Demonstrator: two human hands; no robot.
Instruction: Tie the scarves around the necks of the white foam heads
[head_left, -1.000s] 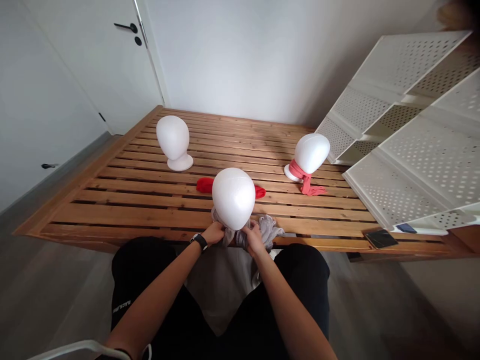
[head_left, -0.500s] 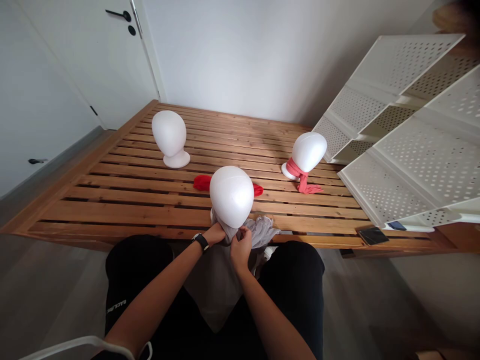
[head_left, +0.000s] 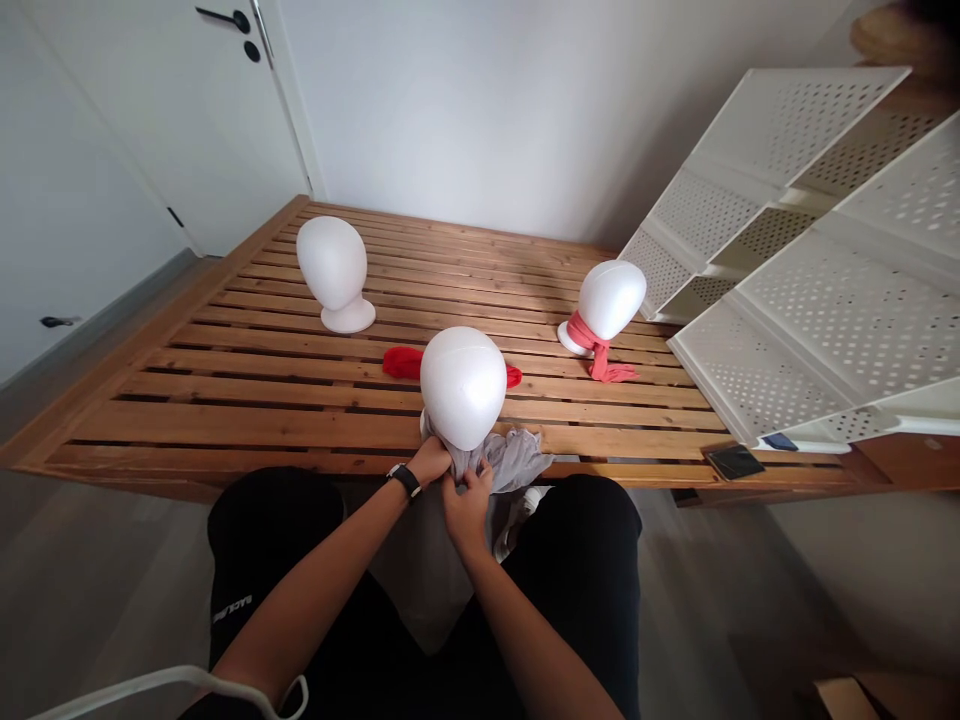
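Right in front of me a white foam mannequin head [head_left: 463, 388] stands at the near edge of the slatted wooden platform. A thin grey scarf [head_left: 517, 461] goes around its neck; one end lies bunched on the slats to the right, and grey cloth hangs down between my knees. My left hand [head_left: 430, 463], with a black watch on the wrist, is closed on the scarf just under the chin, its fingertips partly hidden. Beside it my right hand [head_left: 468, 505] pinches the grey cloth below the chin with bent fingers.
A bare mannequin head [head_left: 332, 265] stands back left. Another mannequin head [head_left: 613, 297] at right wears a coral scarf [head_left: 600, 350]. Red cloth [head_left: 403, 363] lies behind the near head. White perforated shelving [head_left: 810, 300] leans at right, near a dark phone-like slab [head_left: 733, 462].
My right hand has shifted slightly left and down, closer to my left hand, still at the scarf. The whole view has moved a little; the heads stay where they were.
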